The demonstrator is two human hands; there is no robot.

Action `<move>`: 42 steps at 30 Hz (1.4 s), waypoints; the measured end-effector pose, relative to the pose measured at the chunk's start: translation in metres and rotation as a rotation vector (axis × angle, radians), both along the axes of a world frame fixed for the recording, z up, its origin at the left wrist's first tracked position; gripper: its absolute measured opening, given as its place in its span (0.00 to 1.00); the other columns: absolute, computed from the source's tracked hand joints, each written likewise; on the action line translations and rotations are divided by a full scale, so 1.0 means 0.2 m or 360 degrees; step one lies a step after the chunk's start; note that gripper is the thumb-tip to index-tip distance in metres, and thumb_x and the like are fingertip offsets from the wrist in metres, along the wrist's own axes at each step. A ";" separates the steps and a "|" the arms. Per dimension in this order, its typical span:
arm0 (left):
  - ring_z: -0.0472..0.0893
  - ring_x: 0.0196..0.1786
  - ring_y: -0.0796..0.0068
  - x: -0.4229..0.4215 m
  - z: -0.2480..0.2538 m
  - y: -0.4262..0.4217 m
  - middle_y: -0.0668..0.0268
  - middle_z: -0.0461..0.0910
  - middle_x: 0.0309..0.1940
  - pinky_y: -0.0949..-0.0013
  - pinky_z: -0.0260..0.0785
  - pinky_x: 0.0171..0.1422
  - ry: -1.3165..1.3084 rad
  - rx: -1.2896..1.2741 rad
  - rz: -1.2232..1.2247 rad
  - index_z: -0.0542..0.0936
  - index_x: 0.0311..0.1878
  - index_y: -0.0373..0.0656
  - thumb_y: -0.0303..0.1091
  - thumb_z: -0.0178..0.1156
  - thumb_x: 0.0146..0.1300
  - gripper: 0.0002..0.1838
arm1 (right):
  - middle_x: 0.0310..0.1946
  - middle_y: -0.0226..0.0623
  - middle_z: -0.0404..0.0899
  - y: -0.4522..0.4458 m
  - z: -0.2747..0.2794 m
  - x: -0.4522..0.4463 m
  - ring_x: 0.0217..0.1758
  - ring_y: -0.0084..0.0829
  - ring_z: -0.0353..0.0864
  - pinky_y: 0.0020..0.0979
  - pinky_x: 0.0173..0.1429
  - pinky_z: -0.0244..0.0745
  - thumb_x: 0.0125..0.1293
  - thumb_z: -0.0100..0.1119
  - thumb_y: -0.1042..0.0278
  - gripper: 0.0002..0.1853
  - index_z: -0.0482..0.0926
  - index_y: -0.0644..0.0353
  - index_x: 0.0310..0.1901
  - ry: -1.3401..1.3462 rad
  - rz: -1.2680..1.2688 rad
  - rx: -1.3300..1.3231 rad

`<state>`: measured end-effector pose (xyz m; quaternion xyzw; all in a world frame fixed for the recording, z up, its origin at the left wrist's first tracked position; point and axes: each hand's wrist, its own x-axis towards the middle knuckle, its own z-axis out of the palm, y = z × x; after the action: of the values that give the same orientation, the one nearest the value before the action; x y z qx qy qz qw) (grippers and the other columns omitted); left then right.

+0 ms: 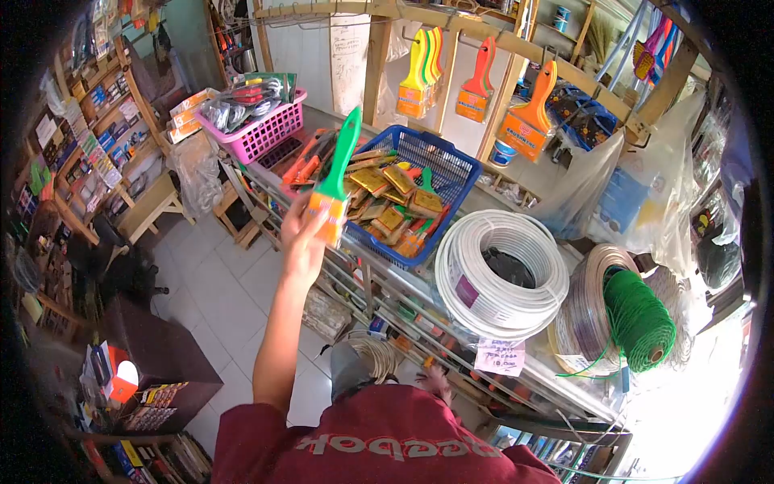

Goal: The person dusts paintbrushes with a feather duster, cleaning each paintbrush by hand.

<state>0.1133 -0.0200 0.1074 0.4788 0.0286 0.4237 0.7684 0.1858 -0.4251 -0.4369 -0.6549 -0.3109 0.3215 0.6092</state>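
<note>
My left hand point(302, 246) is raised beside the blue basket point(415, 254), its fingers closed round the orange-wrapped bristle end of a paintbrush point(345, 153). The brush's green handle points up. Inside the basket lie several wrapped brushes point(389, 219) in yellow and orange covers, some with green handles. A small, blurred, skin-toned patch, seemingly my right hand point(435, 382), shows just above my dark red shirt; its fingers cannot be made out.
A pink basket point(260, 139) of packaged goods stands left of the blue one. On the counter's right are a white cable coil point(501, 274) and a green string spool point(641, 319). Wrapped brushes point(526, 121) hang from a wooden rail point(451, 24). Shelves point(101, 121) stand at left.
</note>
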 end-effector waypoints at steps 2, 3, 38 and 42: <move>0.80 0.45 0.70 0.14 0.11 0.04 0.60 0.77 0.47 0.68 0.73 0.49 -0.0101 0.0103 0.0016 0.69 0.57 0.35 0.30 0.62 0.62 0.22 | 0.65 0.48 0.59 0.10 0.18 -0.03 0.67 0.46 0.63 0.52 0.62 0.65 0.64 0.53 0.47 0.37 0.53 0.52 0.69 -0.0711 -0.0020 -0.1032; 0.80 0.45 0.71 0.19 0.17 0.05 0.60 0.77 0.47 0.69 0.73 0.49 -0.0129 0.0162 0.0052 0.69 0.57 0.35 0.30 0.62 0.62 0.21 | 0.65 0.47 0.59 0.11 0.20 -0.02 0.66 0.46 0.63 0.52 0.61 0.65 0.64 0.53 0.47 0.36 0.53 0.52 0.68 -0.0756 -0.0052 -0.1089; 0.84 0.40 0.64 0.98 0.39 0.60 0.61 0.81 0.37 0.68 0.76 0.44 0.0453 0.0291 -0.0380 0.76 0.49 0.37 0.44 0.64 0.61 0.21 | 0.64 0.43 0.60 0.03 0.28 -0.09 0.53 0.47 0.68 0.42 0.52 0.69 0.62 0.51 0.57 0.25 0.67 0.49 0.62 -0.0856 -0.0304 -0.1290; 0.84 0.44 0.59 1.06 0.35 0.51 0.56 0.79 0.44 0.63 0.76 0.46 0.0601 0.0122 -0.0379 0.74 0.51 0.37 0.46 0.65 0.59 0.25 | 0.62 0.42 0.61 -0.01 0.29 -0.10 0.51 0.46 0.68 0.42 0.51 0.68 0.62 0.51 0.56 0.24 0.68 0.50 0.60 -0.0777 -0.0300 -0.1282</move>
<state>0.3247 0.0815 0.1772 0.5784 0.0991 0.2336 0.7753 0.1650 -0.4265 -0.3799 -0.9205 -0.2348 0.1967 0.2427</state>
